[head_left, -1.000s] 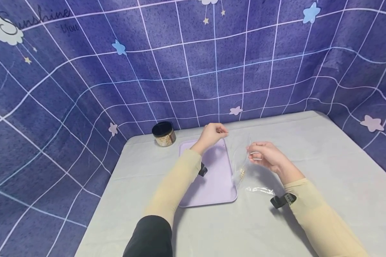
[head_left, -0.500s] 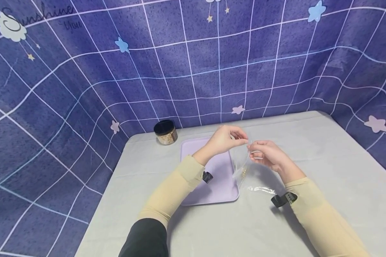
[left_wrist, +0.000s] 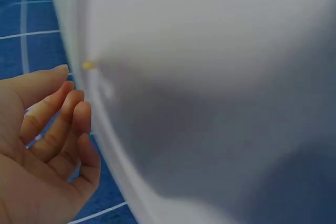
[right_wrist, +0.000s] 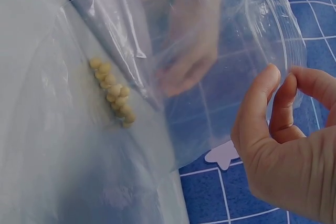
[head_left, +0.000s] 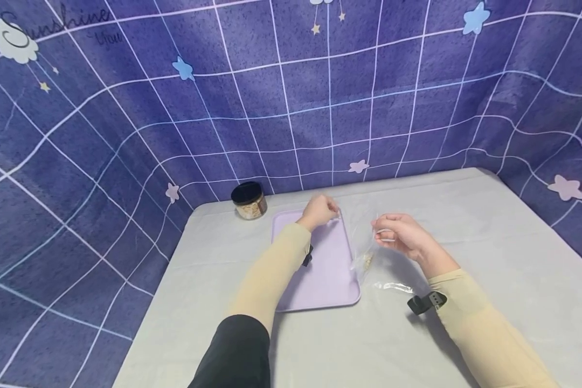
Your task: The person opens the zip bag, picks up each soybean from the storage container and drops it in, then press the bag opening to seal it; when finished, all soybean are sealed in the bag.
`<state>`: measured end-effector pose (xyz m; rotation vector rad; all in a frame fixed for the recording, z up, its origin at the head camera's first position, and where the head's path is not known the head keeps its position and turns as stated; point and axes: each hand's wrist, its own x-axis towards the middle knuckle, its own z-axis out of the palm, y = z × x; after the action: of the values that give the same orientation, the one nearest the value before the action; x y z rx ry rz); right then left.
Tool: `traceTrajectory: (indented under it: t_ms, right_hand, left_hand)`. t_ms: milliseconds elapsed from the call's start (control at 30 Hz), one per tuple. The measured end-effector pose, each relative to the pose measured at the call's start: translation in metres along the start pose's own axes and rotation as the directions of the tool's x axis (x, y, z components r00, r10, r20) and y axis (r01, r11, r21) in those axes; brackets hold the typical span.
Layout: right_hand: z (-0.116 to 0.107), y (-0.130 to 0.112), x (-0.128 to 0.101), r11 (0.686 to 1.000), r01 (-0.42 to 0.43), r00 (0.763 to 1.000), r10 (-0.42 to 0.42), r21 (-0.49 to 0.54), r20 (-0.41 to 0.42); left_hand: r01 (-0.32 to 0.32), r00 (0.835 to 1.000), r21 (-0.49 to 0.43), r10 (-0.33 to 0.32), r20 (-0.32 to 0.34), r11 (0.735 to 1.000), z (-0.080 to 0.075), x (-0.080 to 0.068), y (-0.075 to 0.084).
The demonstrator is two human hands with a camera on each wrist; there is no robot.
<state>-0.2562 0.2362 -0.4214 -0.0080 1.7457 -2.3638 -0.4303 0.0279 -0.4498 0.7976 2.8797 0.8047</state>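
My right hand (head_left: 395, 233) pinches the top edge of a clear plastic bag (head_left: 364, 237) between thumb and fingers, holding it upright just right of the lilac tray (head_left: 325, 275). Several yellow beans (right_wrist: 113, 93) lie at the bottom of the clear plastic bag (right_wrist: 236, 51). My left hand (head_left: 320, 209) hovers over the tray's far end. In the left wrist view its fingers (left_wrist: 58, 124) are loosely curled and hold nothing. One small yellow bean (left_wrist: 87, 65) lies on the tray (left_wrist: 210, 77) beside them.
A small jar with a black lid (head_left: 248, 200) stands at the back of the grey table, left of the tray. Another piece of clear plastic (head_left: 393, 286) lies flat under my right forearm. A purple checked cloth backdrop (head_left: 291, 108) closes in the back and sides.
Half a second ago my left hand was at the bag's mouth next to the right hand; it has drawn back left over the tray's far end. The right hand and bag stayed put.
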Motion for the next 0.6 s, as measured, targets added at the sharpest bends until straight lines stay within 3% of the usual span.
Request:
traceTrajectory:
  t_ms: [167,367,500,600]
  right_hand:
    - [0.001,0.002,0.000,1.000,0.000,1.000,0.000,-0.007,0.001]
    - [-0.003,0.002,-0.001,1.000,-0.001,1.000,0.001,-0.013,-0.015]
    - [-0.004,0.001,-0.001,1.000,-0.001,1.000,0.001,-0.004,-0.016]
    - [-0.005,0.000,-0.002,1.000,0.001,1.000,-0.001,-0.001,-0.016]
  left_hand:
    - [0.071,0.997,0.084,-0.073,0.020,0.994,0.010,-0.002,-0.004]
    - [0.087,0.996,0.134,-0.090,0.011,0.987,0.016,0.000,-0.003]
    - [0.079,0.997,0.106,-0.079,-0.010,0.991,0.017,0.001,0.001]
    - [0.020,0.998,0.010,-0.020,-0.057,1.000,0.010,-0.002,0.009]
